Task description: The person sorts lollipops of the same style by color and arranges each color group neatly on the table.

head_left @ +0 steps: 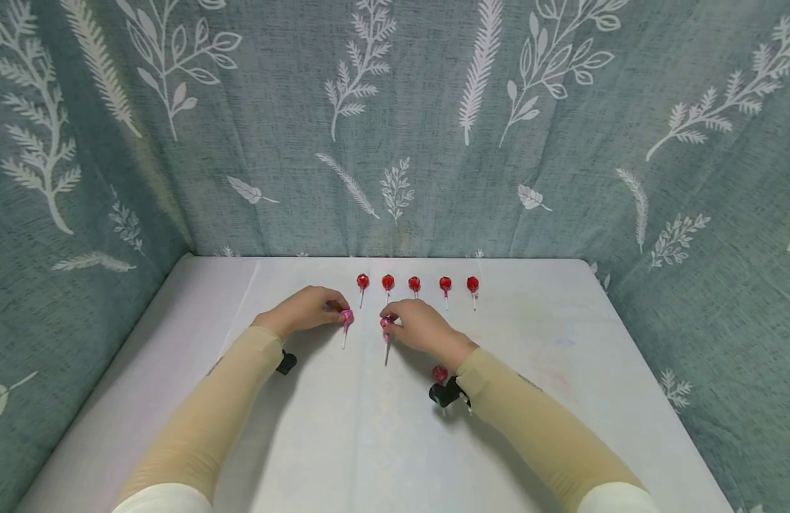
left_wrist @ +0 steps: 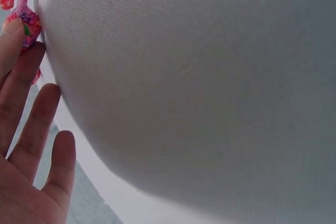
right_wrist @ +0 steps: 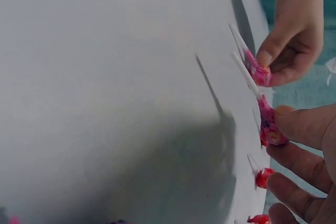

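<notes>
My left hand [head_left: 307, 309] pinches a pink-wrapped lollipop [head_left: 347, 316] by its head between thumb and finger, the white stick pointing toward me. In the left wrist view that lollipop [left_wrist: 25, 25] shows at the upper left, and the other fingers are spread. A second pink lollipop [head_left: 386, 325] is held by my right hand [head_left: 422, 325] a little to the right. The right wrist view shows its wrapper [right_wrist: 268, 121] between thumb and fingertip, with the left hand [right_wrist: 299, 32] beyond. Behind both hands, several red lollipops [head_left: 414, 283] lie in a row, sticks toward me.
Another lollipop [head_left: 439, 373], reddish pink, lies under the right wrist, partly hidden by the black wrist camera [head_left: 444, 393]. The white table [head_left: 305, 442] is bordered by a grey-green leaf-patterned curtain [head_left: 433, 199] at the back and sides.
</notes>
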Tool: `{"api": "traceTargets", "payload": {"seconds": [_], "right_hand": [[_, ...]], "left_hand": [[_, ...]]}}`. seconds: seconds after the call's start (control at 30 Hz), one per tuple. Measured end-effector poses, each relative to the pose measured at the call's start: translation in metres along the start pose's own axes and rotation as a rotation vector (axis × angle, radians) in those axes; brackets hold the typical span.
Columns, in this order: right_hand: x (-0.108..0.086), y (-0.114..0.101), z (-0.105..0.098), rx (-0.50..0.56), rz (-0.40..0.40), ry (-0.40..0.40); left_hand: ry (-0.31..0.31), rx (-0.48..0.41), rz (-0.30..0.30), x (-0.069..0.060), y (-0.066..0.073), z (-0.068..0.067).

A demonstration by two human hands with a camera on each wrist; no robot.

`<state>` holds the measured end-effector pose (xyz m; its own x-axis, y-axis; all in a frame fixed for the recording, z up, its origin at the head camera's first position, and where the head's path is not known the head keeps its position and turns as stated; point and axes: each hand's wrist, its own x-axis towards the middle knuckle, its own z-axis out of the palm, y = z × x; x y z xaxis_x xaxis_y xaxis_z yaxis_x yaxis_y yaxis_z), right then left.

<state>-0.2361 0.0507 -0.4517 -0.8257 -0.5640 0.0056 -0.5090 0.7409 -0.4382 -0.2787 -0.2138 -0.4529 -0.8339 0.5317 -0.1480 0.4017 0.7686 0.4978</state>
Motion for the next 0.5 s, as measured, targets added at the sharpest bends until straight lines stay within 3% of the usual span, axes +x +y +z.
{"api": "traceTargets", "payload": {"seconds": [0.5], "right_hand": [[0.031, 0.001, 0.0, -0.039, 0.068, -0.053]], "left_hand": [[0.004, -0.006, -0.015, -0.001, 0.004, -0.001]]}}
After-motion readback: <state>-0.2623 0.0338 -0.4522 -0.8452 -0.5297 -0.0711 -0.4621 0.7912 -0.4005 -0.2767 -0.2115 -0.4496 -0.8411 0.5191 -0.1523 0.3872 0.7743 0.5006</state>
